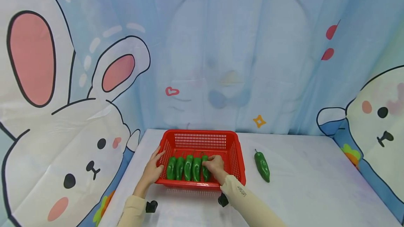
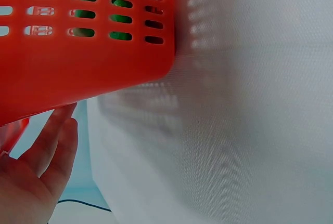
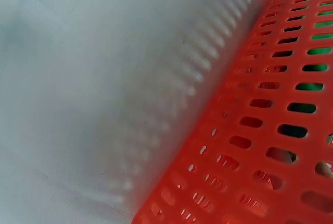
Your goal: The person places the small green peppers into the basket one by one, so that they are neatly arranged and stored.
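Several glossy green chili peppers (image 1: 188, 168) lie side by side in a red plastic basket (image 1: 202, 132) with slotted walls. My right hand (image 1: 216, 165) is inside the basket and pinches the rightmost green chili pepper (image 1: 206, 174) in the row. At the basket's left rim rests my left hand (image 1: 153, 169), with its fingers spread and fairly straight. In the left wrist view, two fingers of the left hand (image 2: 44, 167) touch the outer wall of the basket (image 2: 93, 63). The right wrist view shows slotted basket wall (image 3: 250, 151) and bits of green behind it.
Another green chili pepper (image 1: 262, 165) lies on the white tabletop (image 1: 303, 178), to the right of the basket. Behind the table hangs a light blue curtain (image 1: 221, 45) with cartoon prints. A dark cable (image 2: 86, 203) shows beyond the table's edge in the left wrist view.
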